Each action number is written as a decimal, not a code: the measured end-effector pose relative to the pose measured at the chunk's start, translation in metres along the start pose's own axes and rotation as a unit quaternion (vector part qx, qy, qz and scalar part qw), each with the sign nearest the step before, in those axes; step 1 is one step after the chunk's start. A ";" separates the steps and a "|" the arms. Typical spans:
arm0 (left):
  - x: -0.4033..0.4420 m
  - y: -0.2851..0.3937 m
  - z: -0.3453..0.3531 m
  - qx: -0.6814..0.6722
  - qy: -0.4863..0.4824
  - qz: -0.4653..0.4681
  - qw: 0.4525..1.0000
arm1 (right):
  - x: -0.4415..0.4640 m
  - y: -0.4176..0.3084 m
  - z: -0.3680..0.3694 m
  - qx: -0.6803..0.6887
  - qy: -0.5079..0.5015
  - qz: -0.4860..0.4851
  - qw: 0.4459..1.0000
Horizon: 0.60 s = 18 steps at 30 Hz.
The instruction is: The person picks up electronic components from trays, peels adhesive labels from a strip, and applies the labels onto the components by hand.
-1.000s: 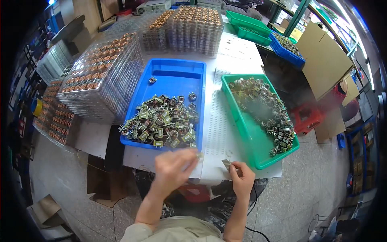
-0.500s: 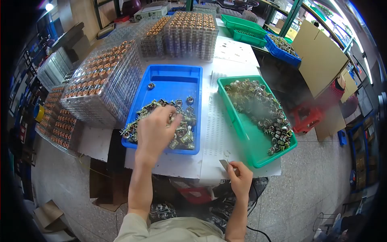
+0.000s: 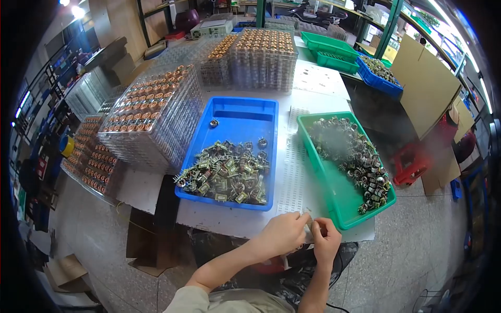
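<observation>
My right hand [image 3: 326,241] pinches a small flat tan piece [image 3: 309,223] between thumb and fingers, at the table's front edge. Close against it, my left hand [image 3: 284,232] is closed, its fingertips at the piece; whatever they hold is hidden. Just beyond both hands lies a white sheet with rows of small marks [image 3: 291,177]. To its left stands a blue tray [image 3: 237,117] with a heap of small wound coil components on little bases [image 3: 224,175]. On the right, a green tray [image 3: 342,203] holds many more coils [image 3: 373,175].
Tall stacks of clear plastic trays with copper-coloured coils [image 3: 146,115] stand left and behind [image 3: 263,60]. At the back right are green trays [image 3: 331,49] and a blue basket of parts [image 3: 377,75]. A red stool [image 3: 410,163] and cardboard [image 3: 422,81] are at right.
My left hand has left the heap in the blue tray and come right and nearer, to meet my right hand. The right hand still holds the flat piece. The view has shifted slightly.
</observation>
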<state>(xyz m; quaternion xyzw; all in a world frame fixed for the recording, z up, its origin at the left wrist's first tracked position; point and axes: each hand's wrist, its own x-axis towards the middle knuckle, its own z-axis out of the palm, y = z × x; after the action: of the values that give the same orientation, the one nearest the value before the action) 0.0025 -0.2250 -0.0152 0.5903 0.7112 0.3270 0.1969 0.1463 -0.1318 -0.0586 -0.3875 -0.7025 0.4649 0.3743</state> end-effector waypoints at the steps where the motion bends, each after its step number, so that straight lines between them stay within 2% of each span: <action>1: -0.001 -0.005 0.003 -0.010 0.014 0.010 1.000 | 0.000 0.000 0.000 -0.006 0.004 0.005 1.000; 3: -0.006 -0.017 0.004 -0.031 0.040 0.031 0.998 | 0.002 -0.001 0.002 -0.023 0.012 0.003 1.000; 11: -0.035 -0.017 -0.002 -0.080 0.097 -0.065 0.990 | 0.001 0.001 0.007 -0.135 0.009 -0.066 0.989; 13: -0.036 -0.020 0.003 -0.091 0.133 -0.055 0.985 | 0.004 0.002 0.013 -0.156 0.021 -0.107 0.982; 18: -0.032 -0.026 0.009 -0.068 0.176 -0.022 0.982 | 0.005 -0.014 0.015 -0.189 -0.016 -0.106 0.976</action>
<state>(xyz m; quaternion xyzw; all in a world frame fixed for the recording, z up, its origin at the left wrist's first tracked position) -0.0024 -0.2565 -0.0430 0.4930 0.7236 0.4689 0.1159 0.1287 -0.1368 -0.0492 -0.3666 -0.8208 0.2878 0.3303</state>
